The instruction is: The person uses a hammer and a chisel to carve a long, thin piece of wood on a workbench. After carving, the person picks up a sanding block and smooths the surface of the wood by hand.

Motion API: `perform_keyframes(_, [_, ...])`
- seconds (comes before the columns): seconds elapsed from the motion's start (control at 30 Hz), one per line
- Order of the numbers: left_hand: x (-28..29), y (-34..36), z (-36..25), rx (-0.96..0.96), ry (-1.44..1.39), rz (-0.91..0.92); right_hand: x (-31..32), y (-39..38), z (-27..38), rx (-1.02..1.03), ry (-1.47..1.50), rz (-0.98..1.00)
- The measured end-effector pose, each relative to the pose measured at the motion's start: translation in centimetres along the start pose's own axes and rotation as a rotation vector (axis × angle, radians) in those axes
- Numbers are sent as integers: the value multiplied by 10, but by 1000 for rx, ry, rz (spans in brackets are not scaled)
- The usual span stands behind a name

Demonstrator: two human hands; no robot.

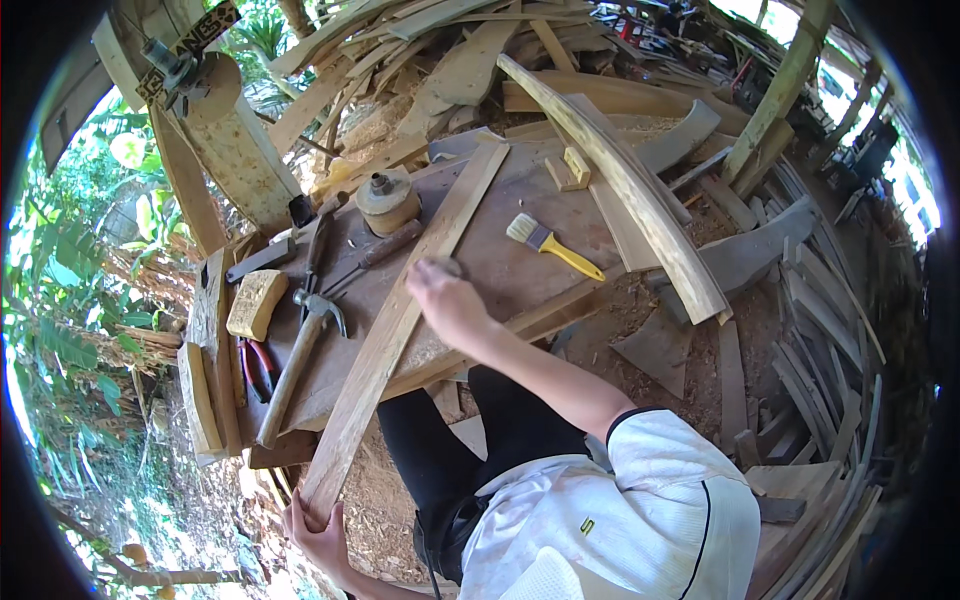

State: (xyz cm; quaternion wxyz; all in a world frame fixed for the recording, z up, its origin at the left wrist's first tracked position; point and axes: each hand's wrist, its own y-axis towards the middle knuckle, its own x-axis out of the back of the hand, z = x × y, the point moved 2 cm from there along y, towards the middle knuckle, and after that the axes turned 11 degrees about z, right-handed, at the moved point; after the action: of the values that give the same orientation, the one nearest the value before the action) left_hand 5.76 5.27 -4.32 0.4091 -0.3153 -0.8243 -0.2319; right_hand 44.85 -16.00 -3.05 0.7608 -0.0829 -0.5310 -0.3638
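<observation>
A long, narrow wooden plank (pixel 375 355) lies aslant over the workbench (pixel 500 270), its near end jutting past the bench toward me. My left hand (pixel 318 540) grips that near end, thumb and fingers around its edges. Farther up, my right hand (pixel 440 295) presses on the plank's upper face, blurred by motion. A small greyish-tan piece shows at its fingers; I cannot make out its kind. Left of the plank lie a claw hammer (pixel 300 365), red-handled pliers (pixel 258 370) and a wooden block (pixel 257 304). To the right is a yellow-handled paintbrush (pixel 555 247).
A round wooden pot-like piece (pixel 388 200) stands at the bench's back, near a wooden-handled tool (pixel 385 245). A long curved timber (pixel 630 190) rests across the right side. Scrap boards (pixel 450 70) pile up behind; more strips (pixel 825 310) lie at right. A post (pixel 225 150) rises at left.
</observation>
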Motion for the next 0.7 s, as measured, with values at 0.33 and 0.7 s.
perform_keyframes(0.33, [-1, 6, 15, 23, -101, 41, 1, -6, 21, 37, -32, -13])
perform_keyframes(0.7, [-3, 3, 34, -44, -108, -28, -50, -38, 77, 191, -93, -83])
